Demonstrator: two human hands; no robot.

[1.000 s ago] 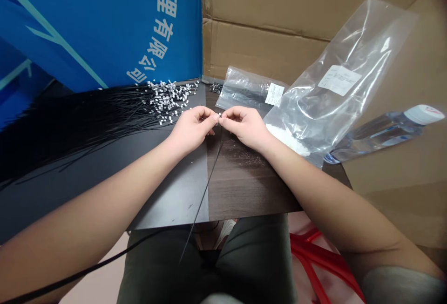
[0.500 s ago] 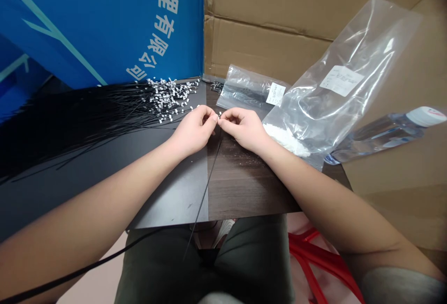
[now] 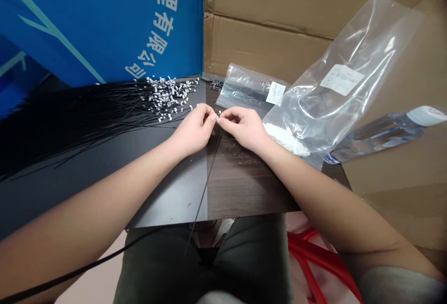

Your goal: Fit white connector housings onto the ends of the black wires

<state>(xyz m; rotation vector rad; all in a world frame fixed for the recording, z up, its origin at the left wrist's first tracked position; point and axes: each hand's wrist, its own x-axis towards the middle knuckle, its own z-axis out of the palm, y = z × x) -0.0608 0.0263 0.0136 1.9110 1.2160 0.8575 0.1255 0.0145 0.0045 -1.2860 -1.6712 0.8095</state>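
Note:
Fingertips nearly touching, both hands are pinched together over the seam of the tabletop. A thin black wire runs from the pinch down past the table edge towards the lap. My left hand is closed at the wire's upper end, thumb against index finger. From the other side my right hand pinches the same end, where a tiny white piece shows above the fingertips. The fingers hide most of that end. Left of my left hand lies a thick bundle of black wires with small white end pieces.
A large clear bag with small white pieces lies right of my right hand. Behind it is a smaller labelled plastic bag. A water bottle lies tilted at the right. A blue panel and cardboard stand behind.
The hands stay pinched at the same place, with only a very slight shift of the fingertips. The view has moved a little; nothing else visibly differs.

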